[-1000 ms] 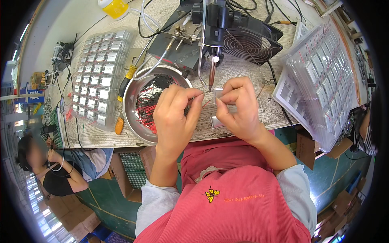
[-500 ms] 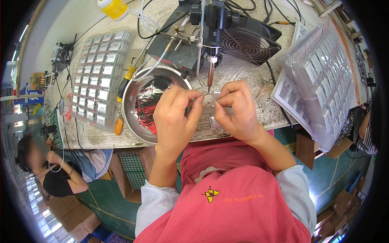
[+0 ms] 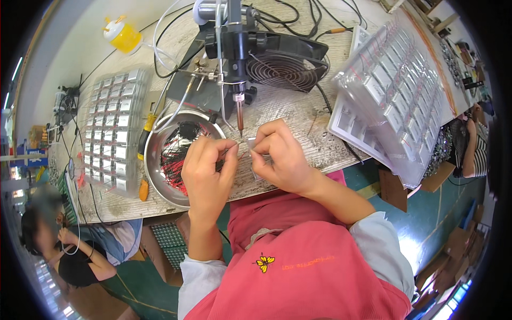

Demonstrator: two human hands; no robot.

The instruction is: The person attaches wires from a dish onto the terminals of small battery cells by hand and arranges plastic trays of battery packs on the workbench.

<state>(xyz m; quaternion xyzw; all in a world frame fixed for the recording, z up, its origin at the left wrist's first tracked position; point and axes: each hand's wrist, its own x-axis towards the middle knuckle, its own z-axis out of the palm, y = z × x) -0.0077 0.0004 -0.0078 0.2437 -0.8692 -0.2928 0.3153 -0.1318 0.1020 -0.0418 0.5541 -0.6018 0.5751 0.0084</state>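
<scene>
Orange lettering [image 3: 309, 261] is stitched across the red apron [image 3: 298, 293], near a yellow butterfly [image 3: 264, 262]; any marks on the silver parts in the left tray [image 3: 140, 98] are too small to be read. The worn, pale bench [image 3: 306, 114] is crowded with a soldering iron [image 3: 240, 109] pointed downward, a black fan [image 3: 285, 72], a steel bowl [image 3: 153, 165] holding red and black wires [image 3: 173, 162], and stacked trays [image 3: 354, 92] at the right. A co-worker [image 3: 88, 261] is seen at the left. A flat silver part [image 3: 250, 142] is pinched by the fingers of the right hand [image 3: 280, 157], near the iron's tip. Just beside it, the fingers of the left hand [image 3: 207, 168] are pressed together on a thin strand [image 3: 241, 142], whose kind cannot be told.
</scene>
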